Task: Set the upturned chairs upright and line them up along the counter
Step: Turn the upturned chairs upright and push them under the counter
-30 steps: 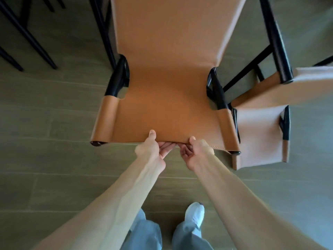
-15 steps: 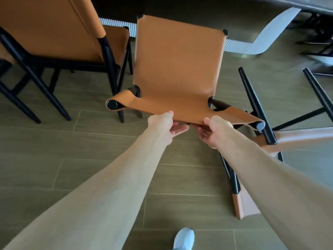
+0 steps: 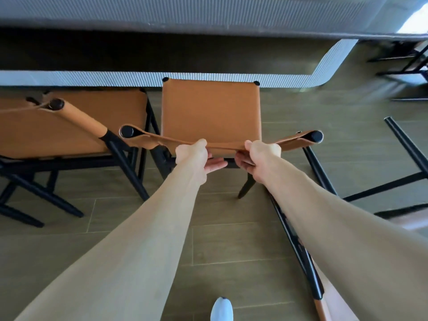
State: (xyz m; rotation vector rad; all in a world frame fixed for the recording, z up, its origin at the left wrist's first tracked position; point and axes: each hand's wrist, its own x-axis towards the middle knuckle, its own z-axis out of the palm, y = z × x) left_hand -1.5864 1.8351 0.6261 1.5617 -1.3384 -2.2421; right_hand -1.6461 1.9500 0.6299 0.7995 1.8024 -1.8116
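The chair (image 3: 210,112) I hold now stands upright with its seat toward the counter (image 3: 208,17), no longer tipped. My left hand (image 3: 192,156) and right hand (image 3: 259,156) both pinch its backrest top. Another chair (image 3: 69,126) stands just left; a fallen chair (image 3: 403,158) lies right on the floor (image 3: 231,251).

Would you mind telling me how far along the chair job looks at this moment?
Done: one tan chair already stands upright by the counter on the left. In hand: the left hand and right hand both hold the top edge of the middle chair, which stands upright facing the counter. Left: an overturned chair lies on the floor to the right, legs pointing up.
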